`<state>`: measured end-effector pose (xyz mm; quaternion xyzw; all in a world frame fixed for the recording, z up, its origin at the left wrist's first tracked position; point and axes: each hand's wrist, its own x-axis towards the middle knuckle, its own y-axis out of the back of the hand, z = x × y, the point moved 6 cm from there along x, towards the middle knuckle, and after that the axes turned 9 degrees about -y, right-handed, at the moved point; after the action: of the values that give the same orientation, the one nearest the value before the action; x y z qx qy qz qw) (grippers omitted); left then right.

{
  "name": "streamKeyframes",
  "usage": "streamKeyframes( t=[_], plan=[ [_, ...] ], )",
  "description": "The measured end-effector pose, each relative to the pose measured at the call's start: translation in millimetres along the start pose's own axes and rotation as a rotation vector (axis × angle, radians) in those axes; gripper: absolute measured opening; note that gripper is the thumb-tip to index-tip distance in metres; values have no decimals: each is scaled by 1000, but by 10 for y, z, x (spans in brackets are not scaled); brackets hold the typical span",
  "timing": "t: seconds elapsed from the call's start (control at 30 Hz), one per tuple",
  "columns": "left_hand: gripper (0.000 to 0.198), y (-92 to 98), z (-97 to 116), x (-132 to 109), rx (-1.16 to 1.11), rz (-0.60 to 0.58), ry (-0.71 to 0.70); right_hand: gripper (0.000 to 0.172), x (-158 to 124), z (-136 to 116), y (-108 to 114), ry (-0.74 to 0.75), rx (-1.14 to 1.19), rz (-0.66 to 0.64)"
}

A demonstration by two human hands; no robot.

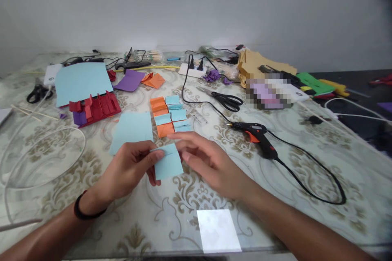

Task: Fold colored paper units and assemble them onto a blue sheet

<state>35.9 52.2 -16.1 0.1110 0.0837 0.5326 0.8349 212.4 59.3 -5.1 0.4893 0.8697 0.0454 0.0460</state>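
My left hand (130, 169) and my right hand (206, 160) both pinch a small light blue folded paper piece (167, 164) just above the table, near its front middle. The left thumb and fingers close on its left edge. The right fingers press on its upper right edge. Behind it lie a light blue paper square (132, 129) and a row of folded orange and blue pieces (169, 116).
A black and orange glue gun (255, 135) with a long cord lies to the right. Black scissors (228, 100), a red folded paper piece (96, 108), a large blue sheet (80, 81), a power strip (192, 70) and coloured papers are farther back. A white square (218, 230) sits near the front edge.
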Motion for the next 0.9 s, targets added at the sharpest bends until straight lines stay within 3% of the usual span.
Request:
streamKeyframes(
  t=[0.1, 0.23, 0.33, 0.43, 0.57, 0.67, 0.9],
  plan=[
    [40, 36, 5, -11, -58, 29, -5, 38, 12, -47, -1, 103, -37, -46],
    [47, 23, 35, -23, 20, 30, -24, 19, 51, -34, -4, 110, 0, -33],
    [41, -16, 57, -23, -96, 32, -93, 4, 68, 13, 34, 59, 35, 71],
    [36, -44, 87, -19, -284, 38, -218, 9, 63, 60, 81, -1, 68, 161],
    [18, -35, 92, -6, -244, 92, -295, 15, 48, 105, 88, -77, 114, 170],
    [5, 3, 81, 1, -155, 177, -275, 17, 44, 111, 72, -88, 99, 164],
    [5, 1, 28, 7, -138, 227, -197, 15, 61, 97, 84, -33, 253, 201]
  ],
)
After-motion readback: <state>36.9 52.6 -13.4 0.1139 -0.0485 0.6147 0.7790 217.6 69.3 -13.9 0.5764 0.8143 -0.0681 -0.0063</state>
